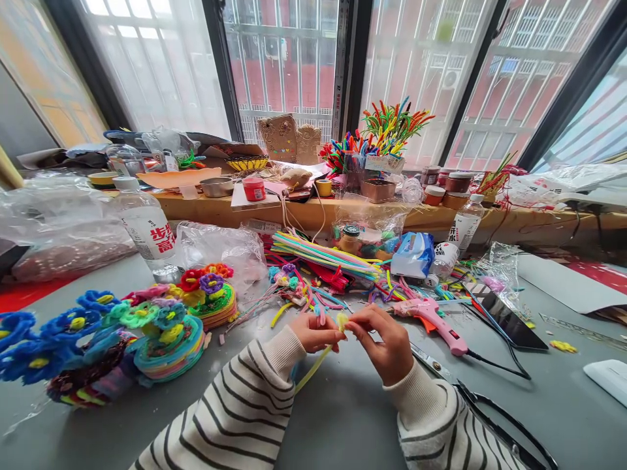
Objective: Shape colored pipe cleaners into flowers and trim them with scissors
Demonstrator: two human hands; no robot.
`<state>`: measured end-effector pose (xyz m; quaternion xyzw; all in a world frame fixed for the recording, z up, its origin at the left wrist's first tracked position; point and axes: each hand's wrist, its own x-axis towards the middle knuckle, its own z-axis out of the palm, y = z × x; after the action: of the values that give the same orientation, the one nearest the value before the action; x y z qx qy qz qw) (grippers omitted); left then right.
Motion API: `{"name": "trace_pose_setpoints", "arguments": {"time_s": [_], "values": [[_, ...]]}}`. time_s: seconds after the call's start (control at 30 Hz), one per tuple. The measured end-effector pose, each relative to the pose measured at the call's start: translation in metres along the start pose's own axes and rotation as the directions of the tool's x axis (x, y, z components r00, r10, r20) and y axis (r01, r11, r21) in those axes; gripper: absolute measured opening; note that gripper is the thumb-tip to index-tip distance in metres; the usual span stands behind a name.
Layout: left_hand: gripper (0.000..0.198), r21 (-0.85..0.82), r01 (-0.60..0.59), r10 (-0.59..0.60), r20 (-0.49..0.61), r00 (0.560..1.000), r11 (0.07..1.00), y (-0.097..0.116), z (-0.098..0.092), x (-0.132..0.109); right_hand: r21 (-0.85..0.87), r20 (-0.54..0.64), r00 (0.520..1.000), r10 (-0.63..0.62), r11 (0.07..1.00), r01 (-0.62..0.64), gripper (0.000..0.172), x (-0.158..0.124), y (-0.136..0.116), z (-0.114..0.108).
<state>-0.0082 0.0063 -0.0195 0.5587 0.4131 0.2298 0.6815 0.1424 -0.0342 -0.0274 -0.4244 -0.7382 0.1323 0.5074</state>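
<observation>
a yellow pipe cleaner (313,371) is in the fingers, to the left of the pink hot glue gun (443,325), its upper end bunched into a small knot and its tail slanting down toward the wearer. the left hand (318,333) is curled nearly closed, thumb and fingertips pinching the stem just under the knot. the right hand (385,339), between the knot and the glue gun, has thumb and index finger closed on the knot, the other fingers loosely bent.

on the near side of the glue gun lie metal scissors (434,363), partly hidden by the right sleeve (435,418). just right of the gun, a dark smartphone (512,320) lies aslant. beyond the gun are a blue and white soft pack (412,254) and, farther left, a bundle of pastel pipe cleaners (328,256). well to the gun's left stand a teal-rimmed round pot (169,358), a green-topped pot (218,307) and blue pipe-cleaner flowers (76,321), with a labelled plastic bottle (147,228) behind. farthest past the gun, a wooden ledge (230,214) runs below barred windows (284,52), bearing orange-tipped pipe-cleaner sprigs (396,124).
</observation>
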Motion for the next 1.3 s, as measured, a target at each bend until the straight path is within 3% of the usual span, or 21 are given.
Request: {"name": "trace_pose_setpoints", "arguments": {"time_s": [0.1,0.2,0.23,0.33,0.4,0.47,0.53,0.57,0.7,0.77,0.9,1.03,1.17,1.3], "values": [[0.023,-0.013,-0.011,0.010,-0.047,0.999,1.000,0.001,-0.002,0.000,0.018,-0.098,0.993,0.059,0.998,-0.057,0.012,0.000,0.003,-0.003],[0.026,-0.102,-0.085,0.067,-0.168,0.983,0.991,0.003,-0.009,0.001,-0.001,-0.213,0.973,0.091,0.996,-0.093,0.013,0.000,0.011,-0.003],[0.027,-0.139,-0.126,0.094,-0.212,0.973,0.982,0.005,-0.011,0.001,-0.033,-0.196,0.978,0.074,0.996,-0.082,0.014,0.001,0.015,-0.002],[0.030,-0.237,-0.231,0.137,-0.354,0.925,0.944,0.007,-0.018,0.003,-0.165,0.004,1.000,0.030,0.986,-0.029,0.025,0.002,0.021,0.003],[0.030,-0.273,-0.271,0.148,-0.400,0.905,0.923,0.007,-0.021,0.004,-0.160,0.108,0.992,0.062,0.986,-0.044,0.024,0.001,0.020,0.008],[0.032,-0.295,-0.283,0.148,-0.405,0.902,0.912,0.007,-0.023,0.006,-0.077,0.261,0.962,0.083,0.995,-0.065,0.017,-0.002,0.017,0.014],[0.034,-0.314,-0.271,0.135,-0.395,0.909,0.910,0.005,-0.023,0.007,-0.005,0.429,0.902,0.052,0.998,-0.055,0.015,-0.004,0.014,0.020],[0.035,-0.322,-0.265,0.129,-0.387,0.913,0.909,0.005,-0.022,0.007,-0.011,0.444,0.895,0.045,0.999,-0.044,0.015,-0.005,0.013,0.022],[0.036,-0.331,-0.255,0.114,-0.390,0.914,0.908,0.003,-0.021,0.008,-0.084,0.232,0.963,0.140,0.989,-0.124,0.018,-0.003,0.016,0.022],[0.036,-0.337,-0.254,0.117,-0.378,0.919,0.907,0.003,-0.018,0.008,-0.018,0.182,0.960,0.211,0.977,-0.212,0.019,0.000,0.016,0.020],[0.032,-0.361,-0.207,0.101,-0.292,0.951,0.909,0.004,-0.012,0.005,0.168,0.276,0.908,0.316,0.914,-0.369,0.027,0.000,0.011,0.021],[0.029,-0.361,-0.208,0.120,-0.250,0.961,0.909,0.003,-0.007,0.003,0.257,0.345,0.881,0.323,0.871,-0.420,0.023,-0.002,0.004,0.028],[0.028,-0.219,-0.203,0.159,-0.203,0.966,0.954,-0.004,-0.005,0.005,0.372,0.397,0.847,0.354,0.781,-0.501,0.024,-0.002,0.002,0.029],[0.025,-0.138,-0.200,0.155,-0.286,0.946,0.970,-0.006,-0.006,0.006,0.306,0.429,0.820,0.380,0.793,-0.527,0.027,0.001,0.007,0.021]]}}
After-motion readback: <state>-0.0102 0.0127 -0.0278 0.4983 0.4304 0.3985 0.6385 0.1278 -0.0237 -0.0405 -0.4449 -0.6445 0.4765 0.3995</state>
